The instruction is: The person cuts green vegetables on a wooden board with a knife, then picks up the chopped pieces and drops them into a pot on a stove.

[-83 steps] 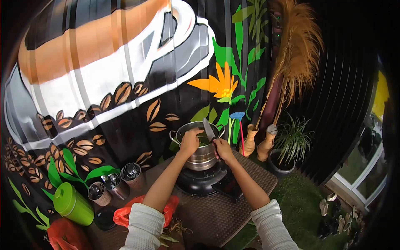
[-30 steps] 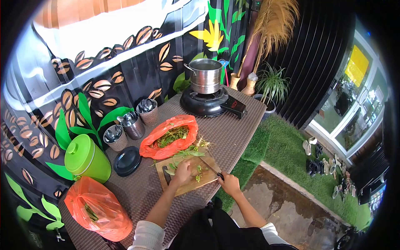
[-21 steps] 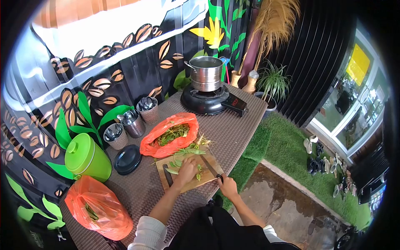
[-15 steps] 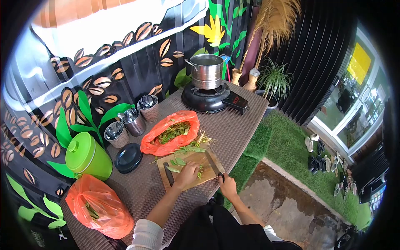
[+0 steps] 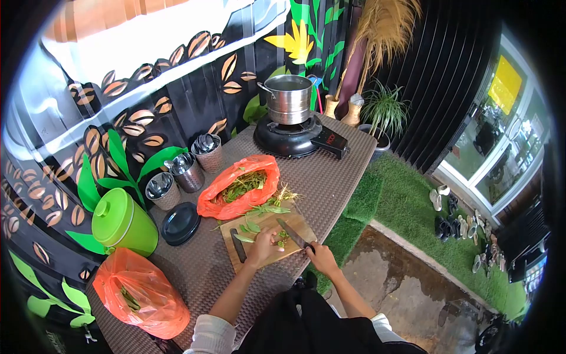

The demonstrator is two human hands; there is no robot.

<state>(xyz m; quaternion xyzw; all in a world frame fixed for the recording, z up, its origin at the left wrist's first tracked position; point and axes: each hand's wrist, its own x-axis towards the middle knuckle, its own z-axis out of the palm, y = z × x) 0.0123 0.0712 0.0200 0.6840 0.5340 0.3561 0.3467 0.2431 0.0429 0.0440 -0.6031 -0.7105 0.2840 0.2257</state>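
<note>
A knife [image 5: 293, 232] with a dark handle is held in my right hand [image 5: 321, 258], its blade slanting over the right part of the wooden cutting board [image 5: 299, 248]. On the board's left part my left hand [image 5: 263, 248] is closed with its fingers bent, beside small cut green pieces [image 5: 282, 236]; what it grips, if anything, is too small to name. Long green leaves [image 5: 252, 226] lie on the board behind that hand. Just beyond the board, an open orange plastic bag [image 5: 207, 203] holds more leafy greens [image 5: 242, 187], with pale roots or stems [image 5: 286, 193] beside it.
A steel pot [image 5: 289, 100] stands on a black portable stove [image 5: 283, 141] at the table's far end. Cutlery cups [image 5: 190, 172], a black lid [image 5: 180, 224], a green container [image 5: 124, 221] and another orange bag [image 5: 141, 292] line the left. The table edge [image 5: 348, 203] runs along the right.
The knife blade has swung leftward over the board, toward the cut pieces. My left hand has shifted slightly left, its fingers raised. The camera view has shifted a little.
</note>
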